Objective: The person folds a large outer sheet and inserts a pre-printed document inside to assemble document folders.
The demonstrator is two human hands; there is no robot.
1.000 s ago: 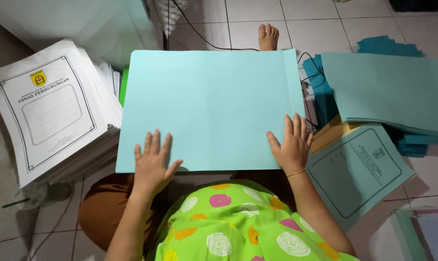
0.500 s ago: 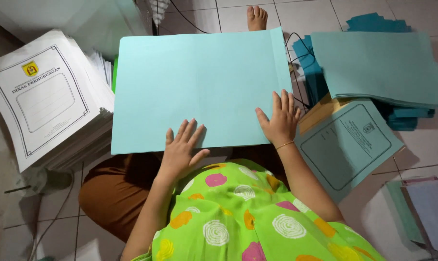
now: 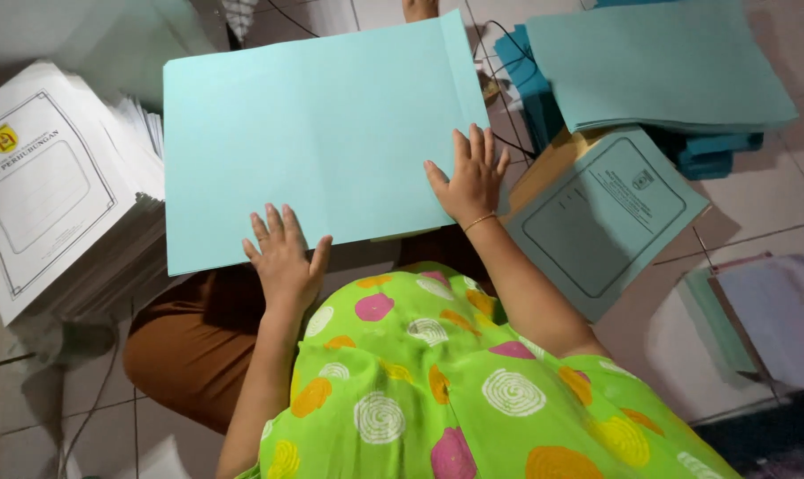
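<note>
One large pale-blue folder lies spread flat over the person's lap, tilted slightly, its folded flap along the right edge; both hands rest on its near edge. The left hand lies flat with fingers spread at the lower-left part of the near edge, gripping nothing; the right hand lies flat with fingers spread on the lower-right corner, likewise pressing rather than clasping, a thin bracelet at its wrist. To the left sits one tall stack of white printed sheets, each with a framed border; how many sheets cannot be told. To the right lies one stack of teal folders on darker blue ones; just below it, one printed teal cover lies face up, beside the right forearm; one brown envelope edge shows beneath it. One bare foot shows beyond the folder's far edge; the tiled floor lies under everything.
</note>
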